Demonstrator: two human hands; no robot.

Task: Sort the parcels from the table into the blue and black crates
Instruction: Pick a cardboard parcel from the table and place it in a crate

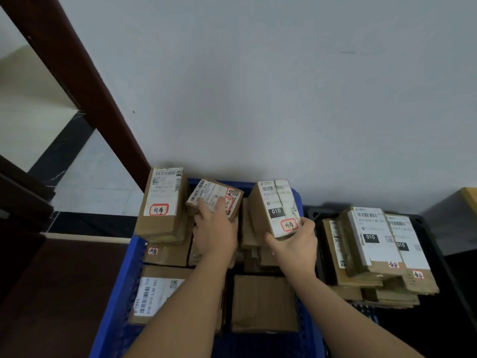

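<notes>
A blue crate (121, 277) below me is packed with several brown cardboard parcels. My left hand (215, 231) grips a small parcel (219, 196) with a white label, tilted over the crate's far middle. My right hand (296, 244) holds the near end of a taller parcel (275, 208) marked 010 with a red-ringed sticker, at the crate's far right. Another upright parcel (162, 202) leans at the far left corner. To the right a black crate (433, 244) holds stacked parcels (371, 244) with white labels.
A pale wall rises just behind both crates. A dark brown wooden beam (77, 81) slants down to the blue crate's far left corner. Dark wooden furniture (59, 293) lies left of the crate. A yellowish box corner (468, 197) shows at the far right.
</notes>
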